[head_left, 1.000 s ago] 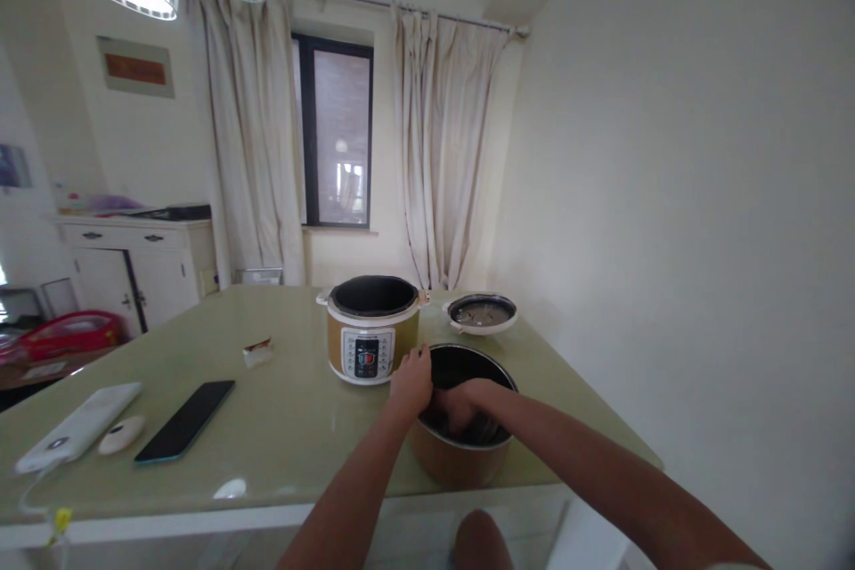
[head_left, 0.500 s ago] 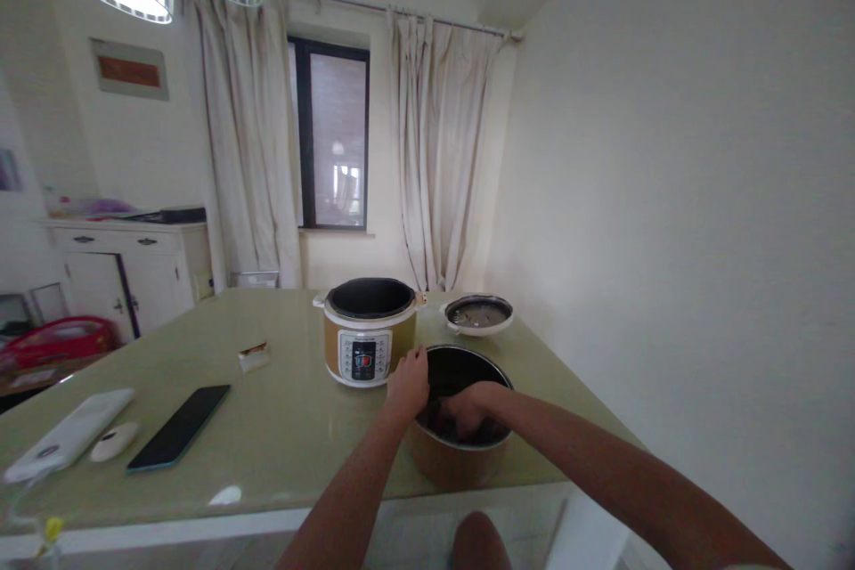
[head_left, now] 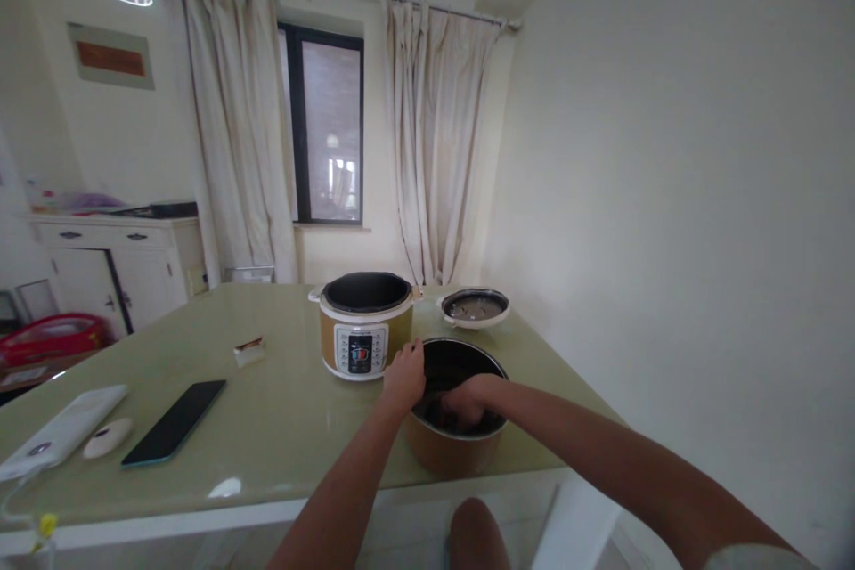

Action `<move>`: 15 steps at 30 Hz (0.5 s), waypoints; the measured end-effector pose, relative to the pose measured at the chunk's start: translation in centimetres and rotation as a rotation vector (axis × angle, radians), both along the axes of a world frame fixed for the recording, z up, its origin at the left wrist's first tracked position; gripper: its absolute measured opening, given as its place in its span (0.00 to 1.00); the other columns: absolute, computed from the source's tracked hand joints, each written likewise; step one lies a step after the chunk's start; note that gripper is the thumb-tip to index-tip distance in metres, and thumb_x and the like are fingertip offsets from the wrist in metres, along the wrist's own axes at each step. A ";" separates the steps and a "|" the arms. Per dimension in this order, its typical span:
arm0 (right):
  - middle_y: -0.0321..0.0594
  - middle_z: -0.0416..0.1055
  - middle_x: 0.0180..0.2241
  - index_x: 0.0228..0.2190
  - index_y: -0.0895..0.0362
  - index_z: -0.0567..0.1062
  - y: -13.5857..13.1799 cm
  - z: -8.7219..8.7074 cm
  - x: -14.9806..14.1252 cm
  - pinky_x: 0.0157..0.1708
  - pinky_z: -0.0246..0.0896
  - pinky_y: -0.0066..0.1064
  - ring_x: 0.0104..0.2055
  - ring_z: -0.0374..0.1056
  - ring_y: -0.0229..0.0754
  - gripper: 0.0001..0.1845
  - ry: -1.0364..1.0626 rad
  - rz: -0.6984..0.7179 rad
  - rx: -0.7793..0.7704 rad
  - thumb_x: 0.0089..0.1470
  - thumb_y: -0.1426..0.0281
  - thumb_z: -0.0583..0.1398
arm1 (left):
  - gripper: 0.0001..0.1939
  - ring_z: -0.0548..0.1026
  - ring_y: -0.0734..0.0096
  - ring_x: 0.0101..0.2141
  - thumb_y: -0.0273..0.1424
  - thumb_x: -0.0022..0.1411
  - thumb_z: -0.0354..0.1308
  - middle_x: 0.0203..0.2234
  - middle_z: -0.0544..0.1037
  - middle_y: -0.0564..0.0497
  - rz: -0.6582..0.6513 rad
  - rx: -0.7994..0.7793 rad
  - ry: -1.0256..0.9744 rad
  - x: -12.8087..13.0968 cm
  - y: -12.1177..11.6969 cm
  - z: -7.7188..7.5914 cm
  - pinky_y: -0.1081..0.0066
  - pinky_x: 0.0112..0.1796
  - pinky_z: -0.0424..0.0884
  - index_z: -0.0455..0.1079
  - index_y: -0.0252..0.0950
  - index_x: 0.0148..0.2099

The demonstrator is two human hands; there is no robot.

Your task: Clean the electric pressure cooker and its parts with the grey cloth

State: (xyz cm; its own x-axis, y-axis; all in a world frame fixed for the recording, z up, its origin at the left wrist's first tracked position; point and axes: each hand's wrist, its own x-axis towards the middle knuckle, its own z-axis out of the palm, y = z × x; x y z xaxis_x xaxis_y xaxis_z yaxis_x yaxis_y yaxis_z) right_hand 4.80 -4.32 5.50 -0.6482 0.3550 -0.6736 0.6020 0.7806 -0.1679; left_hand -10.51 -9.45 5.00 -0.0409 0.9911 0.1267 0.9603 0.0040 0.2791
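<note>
A brown inner pot point(head_left: 454, 454) with a dark inside stands near the table's front edge. My left hand point(head_left: 405, 377) is closed on the left side of its rim. Reaching in over the right side, my right hand point(head_left: 468, 401) is down inside the pot. Its fingers point toward the bottom, shadowed and blurred, so whether they hold anything does not show. Just behind and to the left is an electric pressure cooker point(head_left: 366, 338), lidless, with its dark opening facing up. The cooker lid point(head_left: 474, 309) lies upside down behind the pot.
On the left of the pale green table point(head_left: 287, 427) lie a phone point(head_left: 175, 423), a white power bank point(head_left: 63, 429) with a cable, and a white mouse-shaped object point(head_left: 108, 438). A small white packet point(head_left: 249, 352) is farther in. A wall point(head_left: 681, 240) rises at the right.
The view has shifted slightly, so everything sits a little higher and farther left. My left hand still grips the rim; my right hand is still inside the pot, with only slight movement.
</note>
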 end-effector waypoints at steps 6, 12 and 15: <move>0.45 0.81 0.53 0.51 0.51 0.85 0.1 -0.1 0.0 0.55 0.72 0.47 0.56 0.78 0.58 0.25 -0.041 0.028 0.011 0.49 0.68 0.72 | 0.38 0.74 0.48 0.64 0.18 0.67 0.51 0.66 0.72 0.35 -0.005 0.003 -0.002 0.0 0.0 0.0 0.55 0.58 0.74 0.57 0.35 0.77; 0.50 0.65 0.71 0.58 0.46 0.82 -0.2 -0.1 0.3 0.66 0.62 0.59 0.74 0.58 0.70 0.37 0.028 0.072 0.204 0.44 0.70 0.73 | 0.35 0.74 0.49 0.63 0.19 0.68 0.49 0.64 0.73 0.35 -0.007 0.010 -0.006 0.1 0.1 -0.1 0.55 0.57 0.75 0.59 0.35 0.75; 0.49 0.66 0.70 0.56 0.46 0.83 -0.1 -0.5 0.2 0.63 0.66 0.57 0.71 0.64 0.68 0.35 0.100 0.052 0.233 0.44 0.70 0.73 | 0.35 0.74 0.49 0.63 0.19 0.67 0.50 0.65 0.73 0.35 -0.007 0.008 -0.007 0.1 0.1 -0.1 0.55 0.58 0.75 0.59 0.36 0.75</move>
